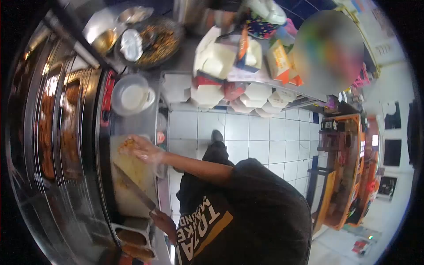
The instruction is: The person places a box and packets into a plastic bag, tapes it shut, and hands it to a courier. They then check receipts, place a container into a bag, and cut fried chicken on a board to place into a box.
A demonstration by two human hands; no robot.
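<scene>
My right hand (148, 152) is closed around a few bits of orange-brown chopped food (126, 145), above the far end of a pale cutting board (132, 176). A long-bladed knife (134, 187) is in my left hand (163, 224), its fingers wrapped round the handle. The blade lies slantwise over the board, its tip pointing away from me. Small crumbs and stains mark the board's surface. What kind of food I hold is too small to tell.
Beyond the board stand a clear plastic tub (126, 95) and a wide pan of chopped food (163, 39). A glass-fronted cabinet with food trays (70, 119) borders the board. Takeaway boxes (214, 62) crowd a metal counter (260, 77). A metal container (132, 225) sits near my left hand.
</scene>
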